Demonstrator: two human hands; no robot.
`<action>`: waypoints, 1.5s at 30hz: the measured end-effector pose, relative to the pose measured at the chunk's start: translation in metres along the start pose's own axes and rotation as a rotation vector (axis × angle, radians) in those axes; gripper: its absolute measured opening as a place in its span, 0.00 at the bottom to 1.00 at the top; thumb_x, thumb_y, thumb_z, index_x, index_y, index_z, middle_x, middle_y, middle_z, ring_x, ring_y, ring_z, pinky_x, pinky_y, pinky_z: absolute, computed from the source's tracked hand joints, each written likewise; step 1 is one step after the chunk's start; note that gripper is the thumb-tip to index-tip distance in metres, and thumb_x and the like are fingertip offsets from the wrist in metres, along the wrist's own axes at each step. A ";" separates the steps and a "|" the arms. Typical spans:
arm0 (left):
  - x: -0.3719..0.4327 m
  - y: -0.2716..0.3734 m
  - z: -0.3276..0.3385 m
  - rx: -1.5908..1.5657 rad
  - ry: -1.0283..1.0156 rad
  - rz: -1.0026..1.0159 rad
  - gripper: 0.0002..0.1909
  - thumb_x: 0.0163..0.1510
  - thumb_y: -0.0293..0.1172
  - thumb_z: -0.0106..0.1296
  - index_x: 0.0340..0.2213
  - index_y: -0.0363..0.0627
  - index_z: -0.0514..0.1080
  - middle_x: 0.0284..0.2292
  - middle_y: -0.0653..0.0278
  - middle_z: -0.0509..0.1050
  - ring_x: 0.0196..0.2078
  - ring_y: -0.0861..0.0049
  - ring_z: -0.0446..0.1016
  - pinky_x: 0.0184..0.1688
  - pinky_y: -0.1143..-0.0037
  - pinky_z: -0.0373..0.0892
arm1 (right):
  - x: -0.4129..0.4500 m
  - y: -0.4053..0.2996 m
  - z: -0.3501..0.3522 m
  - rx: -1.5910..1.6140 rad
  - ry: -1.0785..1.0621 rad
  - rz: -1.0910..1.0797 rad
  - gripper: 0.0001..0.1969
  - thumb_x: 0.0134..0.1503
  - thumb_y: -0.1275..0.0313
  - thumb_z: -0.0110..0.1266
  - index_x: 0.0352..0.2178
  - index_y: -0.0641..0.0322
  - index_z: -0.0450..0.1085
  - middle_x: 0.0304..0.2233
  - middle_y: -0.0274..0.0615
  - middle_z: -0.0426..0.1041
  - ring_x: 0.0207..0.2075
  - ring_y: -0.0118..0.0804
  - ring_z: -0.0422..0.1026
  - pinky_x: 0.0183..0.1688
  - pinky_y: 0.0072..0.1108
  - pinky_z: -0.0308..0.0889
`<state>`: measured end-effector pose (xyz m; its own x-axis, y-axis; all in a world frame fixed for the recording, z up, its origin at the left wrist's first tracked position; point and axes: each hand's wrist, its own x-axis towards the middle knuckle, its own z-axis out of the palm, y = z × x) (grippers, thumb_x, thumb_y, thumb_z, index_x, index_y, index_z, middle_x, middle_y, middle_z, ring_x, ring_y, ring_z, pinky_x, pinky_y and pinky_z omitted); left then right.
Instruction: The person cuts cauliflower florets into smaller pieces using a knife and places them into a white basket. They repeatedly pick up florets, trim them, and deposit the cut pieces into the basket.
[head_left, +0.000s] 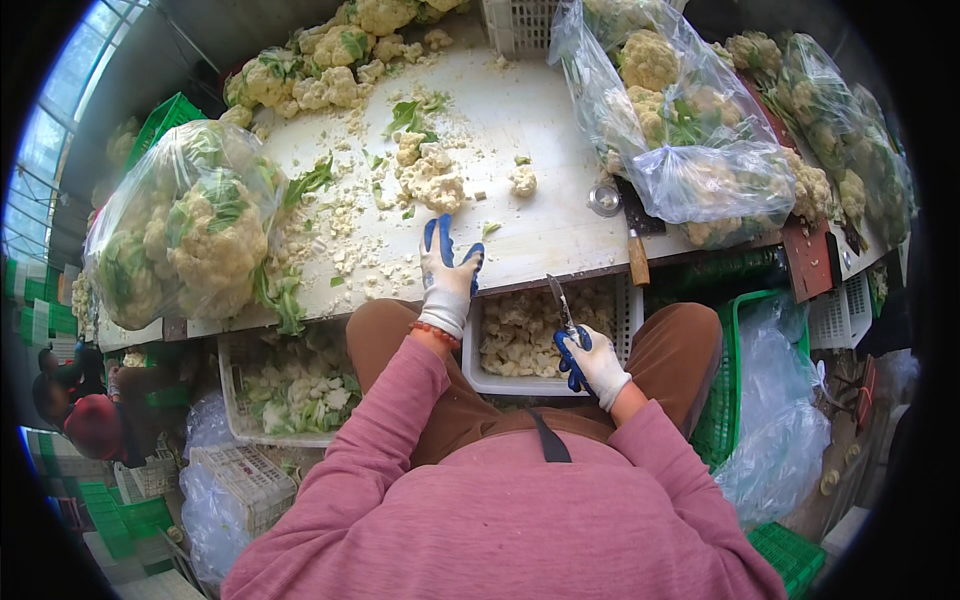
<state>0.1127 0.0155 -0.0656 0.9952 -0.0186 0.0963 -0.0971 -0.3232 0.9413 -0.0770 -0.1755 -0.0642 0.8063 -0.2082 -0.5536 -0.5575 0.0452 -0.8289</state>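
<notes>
My left hand (448, 262), in a white glove with blue-coated fingers, reaches over the white table (525, 247) with its fingers apart. Just beyond its fingertips lies a cluster of cauliflower pieces (431, 180); whether they touch is hard to tell. A smaller cauliflower floret (523, 181) rests to the right of that cluster. My right hand (592, 364), gloved alike, grips a small knife (561, 300) whose blade points up and away. Below that hand and the table edge sits a white plastic crate (555, 386) holding cut florets (517, 337).
Bagged cauliflower (187, 225) stands left; another clear bag (675, 142) lies right, by a wooden-handled cleaver (637, 259) and a small metal dish (604, 199). Cauliflower heads (330, 67) pile at the back. A crate of trimmings (300, 405) is lower left. A person (94, 420) is at far left.
</notes>
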 end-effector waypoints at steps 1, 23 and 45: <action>0.024 -0.001 -0.003 0.056 0.142 -0.076 0.33 0.47 0.26 0.60 0.55 0.41 0.61 0.52 0.53 0.64 0.54 0.64 0.64 0.56 0.71 0.63 | 0.000 -0.001 -0.001 -0.006 -0.046 -0.031 0.11 0.59 0.66 0.54 0.32 0.64 0.67 0.21 0.38 0.70 0.18 0.27 0.71 0.13 0.19 0.63; -0.027 0.027 0.003 -0.835 -0.116 -0.296 0.25 0.51 0.10 0.49 0.51 0.34 0.65 0.44 0.54 0.73 0.42 0.70 0.75 0.46 0.73 0.75 | -0.035 -0.081 0.042 -0.563 0.095 -0.647 0.18 0.56 0.64 0.53 0.44 0.62 0.64 0.33 0.52 0.75 0.34 0.54 0.75 0.37 0.37 0.70; -0.095 0.082 0.018 -0.552 -0.032 -0.023 0.33 0.51 0.11 0.49 0.58 0.43 0.58 0.48 0.61 0.68 0.47 0.78 0.70 0.48 0.80 0.69 | -0.082 -0.092 0.037 -0.849 0.105 -0.336 0.18 0.58 0.61 0.47 0.39 0.68 0.63 0.31 0.59 0.75 0.35 0.57 0.75 0.40 0.40 0.69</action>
<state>0.0106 -0.0266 -0.0032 0.9962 -0.0491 0.0715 -0.0591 0.2198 0.9737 -0.0846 -0.1263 0.0549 0.9534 -0.1700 -0.2494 -0.2882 -0.7582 -0.5849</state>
